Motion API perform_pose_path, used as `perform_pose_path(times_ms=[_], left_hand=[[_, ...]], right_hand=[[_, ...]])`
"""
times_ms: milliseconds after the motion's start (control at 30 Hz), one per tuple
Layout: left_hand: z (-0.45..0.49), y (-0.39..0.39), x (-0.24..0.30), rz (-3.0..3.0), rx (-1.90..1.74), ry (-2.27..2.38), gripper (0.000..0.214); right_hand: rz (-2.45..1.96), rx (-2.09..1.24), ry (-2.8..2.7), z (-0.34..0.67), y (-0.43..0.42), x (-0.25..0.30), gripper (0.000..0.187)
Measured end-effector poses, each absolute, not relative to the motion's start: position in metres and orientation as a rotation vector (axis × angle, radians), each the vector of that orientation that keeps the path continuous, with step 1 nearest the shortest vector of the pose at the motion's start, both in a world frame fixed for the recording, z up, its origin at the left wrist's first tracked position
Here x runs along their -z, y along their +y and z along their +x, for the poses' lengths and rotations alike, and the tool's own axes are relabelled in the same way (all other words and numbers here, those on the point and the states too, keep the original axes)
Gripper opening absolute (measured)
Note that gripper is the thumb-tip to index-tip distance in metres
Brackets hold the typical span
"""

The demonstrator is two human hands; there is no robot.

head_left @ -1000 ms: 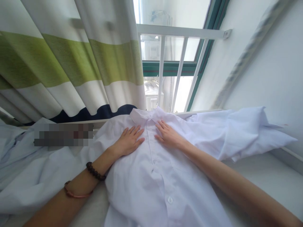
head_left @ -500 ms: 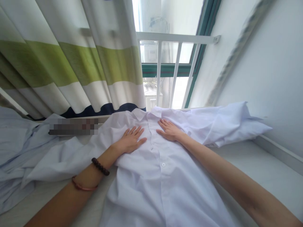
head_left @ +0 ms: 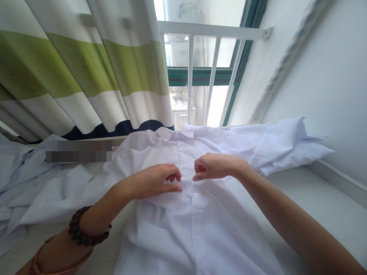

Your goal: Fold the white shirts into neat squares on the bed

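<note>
A white button-up shirt (head_left: 172, 225) lies spread front side up, its collar (head_left: 185, 131) at the far end and its sleeves stretched to both sides. One button (head_left: 195, 195) shows on the front placket. My left hand (head_left: 159, 180) is over the left chest of the shirt, fingers bent and thumb held apart, with nothing in it. Opposite it, across the placket, my right hand (head_left: 213, 166) has its fingers curled and a gap to the thumb; it holds nothing visible. Whether either hand touches the cloth, I cannot tell.
More light-coloured clothing (head_left: 11, 164) lies at the left, close to a blurred-out patch. A striped curtain (head_left: 114, 72) and a white railing (head_left: 212, 30) before the window border the far side. A white wall (head_left: 329, 84) rises on the right.
Both hands have come off their flat position on the upper chest and moved nearer to me. Their fingers have gone from spread to bent, facing each other at the placket.
</note>
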State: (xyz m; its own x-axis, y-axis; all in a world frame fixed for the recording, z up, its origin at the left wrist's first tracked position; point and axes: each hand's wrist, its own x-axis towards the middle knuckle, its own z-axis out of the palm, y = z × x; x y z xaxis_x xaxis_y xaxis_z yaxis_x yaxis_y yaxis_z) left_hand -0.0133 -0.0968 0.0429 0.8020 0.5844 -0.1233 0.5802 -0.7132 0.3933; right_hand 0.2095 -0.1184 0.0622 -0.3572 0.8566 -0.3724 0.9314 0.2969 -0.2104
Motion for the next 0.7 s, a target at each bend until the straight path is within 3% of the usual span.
perform_pose_path(times_ms=[133,333,467,600,700], left_hand=[[-0.007,-0.104,-0.04,2.605,0.123,0.742,0.012],[-0.024,-0.124,-0.053,2.498,0.298,0.686,0.026],[-0.034,-0.134,-0.043,2.594,0.317,0.802,0.08],[-0.035,-0.127,-0.03,2.627,0.361,0.861,0.078],[-0.038,-0.117,-0.038,2.596,0.354,0.807,0.076]], right_hand=[[1.493,0.598,2.412,0.201,-0.122,-0.047,0.026],[1.546,0.614,2.399,0.208,-0.118,-0.038,0.023],[1.704,0.544,2.462,0.214,-0.113,-0.033,0.035],[1.843,0.407,2.456,0.217,-0.107,-0.012,0.055],[1.945,0.498,2.399,0.222,-0.1,0.0,0.074]])
